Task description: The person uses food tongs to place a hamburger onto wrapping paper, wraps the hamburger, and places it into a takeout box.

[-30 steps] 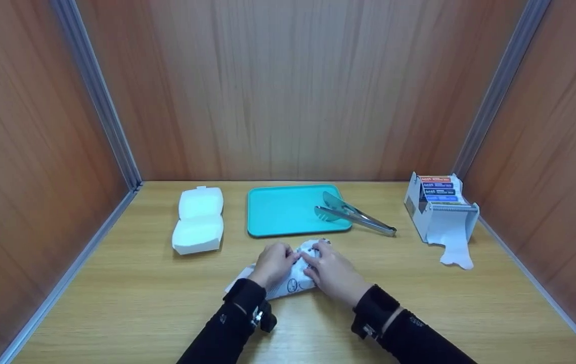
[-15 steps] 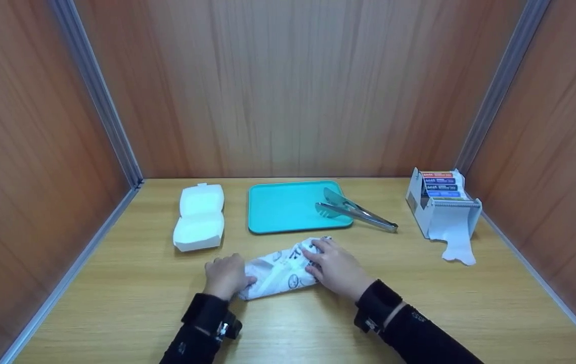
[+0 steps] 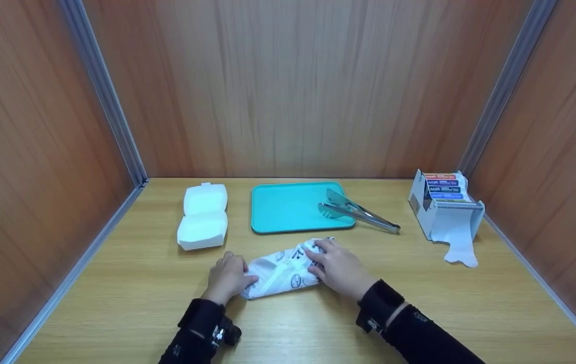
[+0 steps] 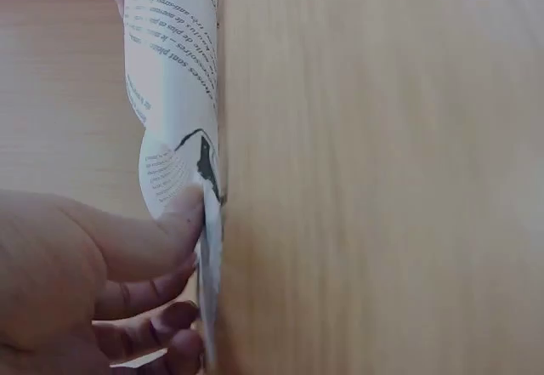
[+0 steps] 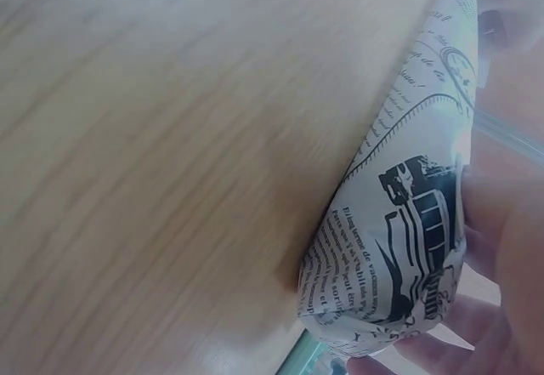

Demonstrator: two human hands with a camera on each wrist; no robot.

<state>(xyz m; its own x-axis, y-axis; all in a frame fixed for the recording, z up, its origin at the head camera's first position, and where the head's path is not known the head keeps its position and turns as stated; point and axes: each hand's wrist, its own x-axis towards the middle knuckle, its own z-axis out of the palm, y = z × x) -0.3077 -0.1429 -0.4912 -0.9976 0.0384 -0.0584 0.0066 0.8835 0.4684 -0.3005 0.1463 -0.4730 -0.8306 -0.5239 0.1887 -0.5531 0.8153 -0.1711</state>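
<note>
A long bundle wrapped in white printed paper [image 3: 281, 273] lies aslant on the table, what it contains hidden. At its left end my left hand [image 3: 226, 278] pinches the flattened paper. The left wrist view shows that thumb [image 4: 170, 235] on one face of the paper end [image 4: 209, 247], with the fingers curled behind it. My right hand [image 3: 343, 269] holds the right end, its fingers bent round the rounded paper. Black print and a drawn vehicle show on the wrapper [image 5: 408, 222] in the right wrist view.
Behind the bundle sits a turquoise tray [image 3: 282, 207] with metal tongs [image 3: 363, 215] resting across its right side. An open white foam box [image 3: 203, 227] stands to the left. At the right is a dispenser box [image 3: 444, 207] with a white sheet [image 3: 461, 250] hanging out.
My left hand has moved left from the middle of the bundle to its left end and now pinches the paper there. The right hand has stayed at the right end.
</note>
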